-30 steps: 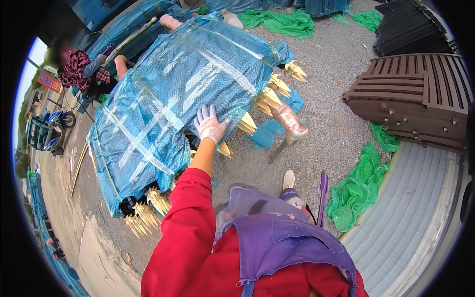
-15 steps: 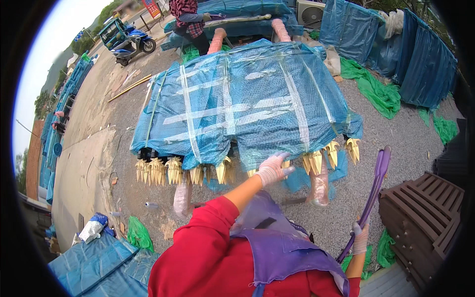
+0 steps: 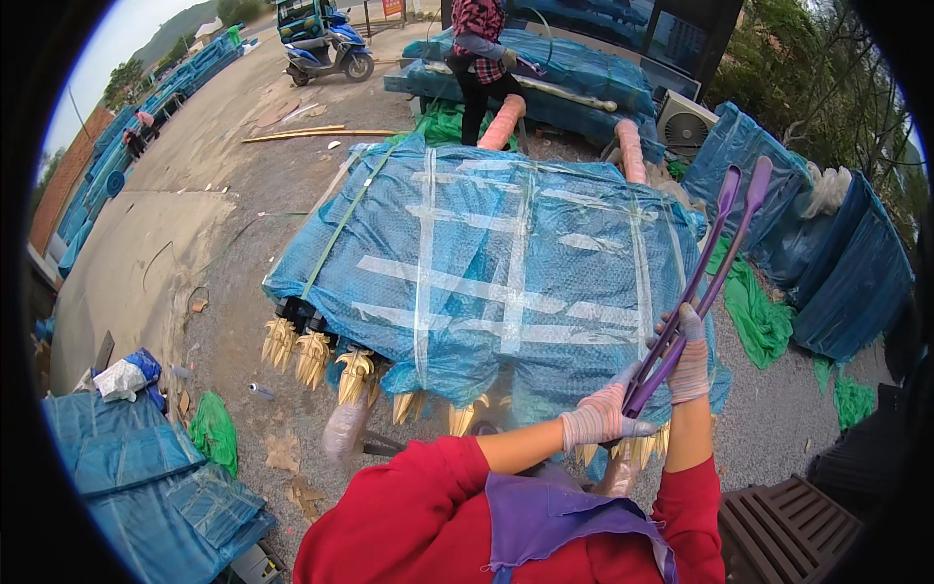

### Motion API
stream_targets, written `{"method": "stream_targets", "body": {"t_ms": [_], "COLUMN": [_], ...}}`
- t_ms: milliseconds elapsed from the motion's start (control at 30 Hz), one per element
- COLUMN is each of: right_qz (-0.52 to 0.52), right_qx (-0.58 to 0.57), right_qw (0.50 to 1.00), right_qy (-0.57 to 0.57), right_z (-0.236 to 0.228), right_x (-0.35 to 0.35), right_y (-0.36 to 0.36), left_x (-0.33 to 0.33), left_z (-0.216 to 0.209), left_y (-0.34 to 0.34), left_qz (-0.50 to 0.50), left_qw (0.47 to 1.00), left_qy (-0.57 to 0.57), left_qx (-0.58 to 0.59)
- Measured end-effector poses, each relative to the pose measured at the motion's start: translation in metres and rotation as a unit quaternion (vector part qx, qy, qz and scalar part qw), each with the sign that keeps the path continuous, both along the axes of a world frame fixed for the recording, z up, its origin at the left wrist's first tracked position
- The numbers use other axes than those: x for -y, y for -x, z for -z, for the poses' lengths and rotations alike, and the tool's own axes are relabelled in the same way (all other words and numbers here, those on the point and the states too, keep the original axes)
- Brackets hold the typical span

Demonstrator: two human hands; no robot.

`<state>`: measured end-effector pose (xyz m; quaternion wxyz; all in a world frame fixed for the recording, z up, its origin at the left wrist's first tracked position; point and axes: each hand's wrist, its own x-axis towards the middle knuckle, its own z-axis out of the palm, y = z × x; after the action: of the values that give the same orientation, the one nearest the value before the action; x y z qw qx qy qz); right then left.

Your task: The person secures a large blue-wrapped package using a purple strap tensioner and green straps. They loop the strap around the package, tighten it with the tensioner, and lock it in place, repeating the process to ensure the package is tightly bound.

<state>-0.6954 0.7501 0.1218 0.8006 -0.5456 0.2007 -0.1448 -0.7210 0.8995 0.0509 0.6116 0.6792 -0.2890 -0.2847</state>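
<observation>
A long purple two-handled tool (image 3: 705,268) slants up and away over the right side of a big bundle (image 3: 477,248) in blue bubble wrap, bound with pale bands. My right hand (image 3: 689,360), in a striped glove, is closed round its handles partway along. Lower down, my gloved left hand (image 3: 605,414) grips the tool's near end, which the hand partly hides. Gold spear-shaped tips (image 3: 352,378) stick out below the bundle's near edge. A few more gold tips (image 3: 642,448) show right under my hands.
A wrapped support leg (image 3: 345,428) stands under the bundle. Beyond it a person (image 3: 479,58) works at another wrapped stack (image 3: 574,63). Brown slatted panels (image 3: 793,516) lie near right, blue-wrapped ones (image 3: 117,448) near left. Green sheeting (image 3: 754,316) lies at right.
My right hand has brought the purple tool up from my right side to over the bundle. My left hand has left the bundle's near edge and taken hold of the tool. The view has shifted.
</observation>
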Motion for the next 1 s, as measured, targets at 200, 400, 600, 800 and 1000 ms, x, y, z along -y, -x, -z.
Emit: {"method": "stream_targets", "body": {"t_ms": [200,400,600,800,1000], "right_qz": [-0.097,-0.242,-0.202,-0.038,0.040], "right_qx": [-0.002,-0.025,-0.096,-0.175,-0.206], "right_qw": [0.984,0.970,0.974,0.983,0.978], "right_qy": [-0.153,0.015,0.044,0.031,0.014], "right_z": [0.042,0.087,0.090,0.131,0.137], "right_x": [-0.059,-0.090,-0.031,0.035,0.042], "right_y": [-0.090,-0.129,-0.068,0.031,0.091], "left_x": [-0.067,-0.113,-0.148,-0.151,-0.151], "left_z": [-0.008,0.044,0.040,0.025,0.053], "left_y": [-0.080,-0.106,-0.152,-0.195,-0.204], "left_qz": [-0.071,-0.211,-0.329,-0.334,-0.338], "left_qw": [0.990,0.977,0.885,0.819,0.781], "left_qy": [0.094,0.035,-0.328,-0.466,-0.524], "left_qx": [-0.074,-0.029,0.031,0.007,0.039]}}
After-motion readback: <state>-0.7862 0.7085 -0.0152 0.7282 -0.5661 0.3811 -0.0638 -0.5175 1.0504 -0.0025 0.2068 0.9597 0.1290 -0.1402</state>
